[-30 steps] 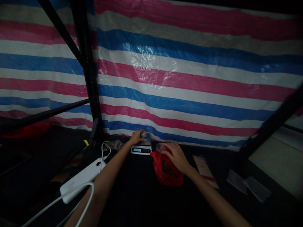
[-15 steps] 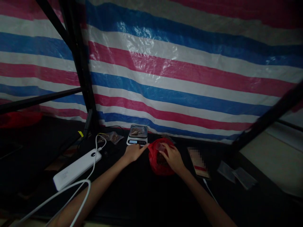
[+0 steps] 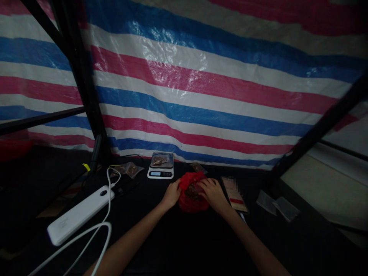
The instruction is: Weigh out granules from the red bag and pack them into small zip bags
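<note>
A red plastic bag (image 3: 193,207) stands on the black table with its mouth open, and brown loose bits (image 3: 192,192) lie inside it. My left hand (image 3: 172,194) is closed on the bag's left rim. Over the opposite rim, my right hand (image 3: 213,194) has its fingers bent and gripping the edge, their tips over the opening. A faint pinkish patch shows by those fingertips, too dim to make out. Behind the bag to the left, a white kitchen scale (image 3: 161,174) bears a small clear bag of brown bits (image 3: 161,160).
Bags of brown bits (image 3: 130,169) lie left of the scale. A white power bank (image 3: 79,216) with a white cable (image 3: 107,234) is at the left. A phone (image 3: 234,193) and clear packets (image 3: 287,209) lie to the right. A striped sheet (image 3: 195,107) hangs behind.
My left hand has moved from beside the scale to the bag's left rim. My right hand, earlier pinching a small clear cup over the opening, now lies on the right rim. The view has shifted.
</note>
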A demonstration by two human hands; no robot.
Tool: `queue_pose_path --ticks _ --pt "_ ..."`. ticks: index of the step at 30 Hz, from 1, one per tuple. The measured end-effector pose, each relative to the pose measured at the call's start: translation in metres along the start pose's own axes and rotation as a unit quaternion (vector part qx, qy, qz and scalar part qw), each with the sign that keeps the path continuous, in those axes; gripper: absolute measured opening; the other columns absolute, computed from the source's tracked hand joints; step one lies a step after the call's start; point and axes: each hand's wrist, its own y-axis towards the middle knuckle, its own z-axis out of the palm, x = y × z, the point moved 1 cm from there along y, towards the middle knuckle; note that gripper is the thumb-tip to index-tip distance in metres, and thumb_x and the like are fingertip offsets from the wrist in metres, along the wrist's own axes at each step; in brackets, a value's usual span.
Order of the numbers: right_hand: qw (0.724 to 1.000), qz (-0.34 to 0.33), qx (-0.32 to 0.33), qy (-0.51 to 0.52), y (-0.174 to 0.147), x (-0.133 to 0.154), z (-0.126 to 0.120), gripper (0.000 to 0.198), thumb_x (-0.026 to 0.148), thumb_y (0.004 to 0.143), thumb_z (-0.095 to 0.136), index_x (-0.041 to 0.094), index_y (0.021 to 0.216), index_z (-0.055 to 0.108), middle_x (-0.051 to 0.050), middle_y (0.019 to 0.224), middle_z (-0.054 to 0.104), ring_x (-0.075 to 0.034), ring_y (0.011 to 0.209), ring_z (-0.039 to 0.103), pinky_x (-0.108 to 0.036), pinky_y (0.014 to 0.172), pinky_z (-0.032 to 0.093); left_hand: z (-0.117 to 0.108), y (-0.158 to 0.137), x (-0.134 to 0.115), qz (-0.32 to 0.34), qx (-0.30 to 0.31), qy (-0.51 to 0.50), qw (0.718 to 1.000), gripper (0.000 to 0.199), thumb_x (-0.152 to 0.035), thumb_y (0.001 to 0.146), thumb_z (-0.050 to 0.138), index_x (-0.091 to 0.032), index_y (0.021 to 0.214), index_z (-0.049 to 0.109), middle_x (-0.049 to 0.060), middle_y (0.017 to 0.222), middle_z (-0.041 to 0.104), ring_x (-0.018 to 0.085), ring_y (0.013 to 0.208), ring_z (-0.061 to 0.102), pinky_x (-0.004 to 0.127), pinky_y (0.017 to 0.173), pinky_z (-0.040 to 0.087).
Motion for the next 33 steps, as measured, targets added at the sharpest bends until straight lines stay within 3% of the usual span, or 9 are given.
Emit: queue_pose_path --ticks 4,8,10,16,21,25,33 --pt "0.999 -0.023 0.001 -0.035 0.008 0.007 0.003 0.027 0.019 0.077 0.053 0.022 0.104 0.054 -0.006 0.097 0.060 -0.022 0.092 0.049 -0.038 0.086 0.031 0.021 0.000 0.012 -0.017 -0.087 -0.132 0.987 0.040 -0.013 0.075 0.037 -0.016 0.111 0.052 0.006 0.114 0.057 0.017 0.105 0.051 0.031 0.095 0.035" --pt "0.997 -0.048 0.006 -0.058 0.016 0.016 0.011 0.028 0.010 0.078 0.047 0.020 0.103 0.055 -0.008 0.095 0.060 -0.022 0.090 0.049 -0.038 0.088 0.031 0.041 -0.001 0.017 -0.096 -0.198 -0.207 0.953 0.039 -0.018 0.076 0.038 -0.013 0.113 0.049 0.010 0.122 0.050 0.017 0.113 0.044 0.030 0.099 0.031" --pt "0.997 -0.057 0.009 -0.052 0.018 0.019 0.012 0.028 0.009 0.079 0.046 0.020 0.103 0.055 -0.008 0.095 0.060 -0.022 0.091 0.050 -0.038 0.089 0.030 0.050 -0.002 0.016 -0.117 -0.225 -0.238 0.937 0.041 -0.021 0.079 0.035 -0.012 0.118 0.045 0.011 0.125 0.046 0.017 0.115 0.042 0.028 0.098 0.031" --pt "0.996 -0.074 0.032 0.030 0.015 0.021 0.004 0.028 0.016 0.077 0.052 0.022 0.103 0.055 -0.005 0.096 0.062 -0.020 0.092 0.051 -0.038 0.090 0.030 0.059 -0.004 0.004 -0.080 -0.294 -0.224 0.926 0.038 -0.023 0.081 0.030 -0.013 0.116 0.042 0.011 0.124 0.042 0.015 0.116 0.039 0.026 0.101 0.028" --pt "0.989 -0.058 0.059 0.124 0.004 0.023 0.003 0.035 0.013 0.076 0.050 0.024 0.109 0.053 -0.006 0.102 0.061 -0.019 0.095 0.053 -0.037 0.088 0.031 0.055 -0.002 -0.008 -0.077 -0.304 -0.221 0.923 0.034 -0.024 0.083 0.028 -0.016 0.113 0.041 0.010 0.119 0.043 0.015 0.113 0.040 0.027 0.100 0.030" --pt "0.974 0.012 0.077 0.211 -0.002 0.017 0.015 0.036 0.012 0.075 0.049 0.025 0.108 0.055 -0.006 0.110 0.059 -0.020 0.102 0.052 -0.039 0.089 0.033 0.053 0.001 -0.016 -0.033 -0.305 -0.245 0.920 0.034 -0.030 0.084 0.028 -0.016 0.111 0.043 0.009 0.117 0.045 0.015 0.111 0.042 0.026 0.098 0.031" --pt "0.889 0.108 0.066 0.440 -0.003 -0.001 0.044 0.034 0.019 0.066 0.060 0.020 0.100 0.063 -0.007 0.106 0.063 -0.023 0.100 0.055 -0.039 0.091 0.037 0.049 0.012 -0.018 -0.048 -0.288 -0.326 0.899 0.036 -0.033 0.083 0.033 -0.015 0.112 0.041 0.009 0.117 0.049 0.015 0.109 0.046 0.027 0.097 0.032"
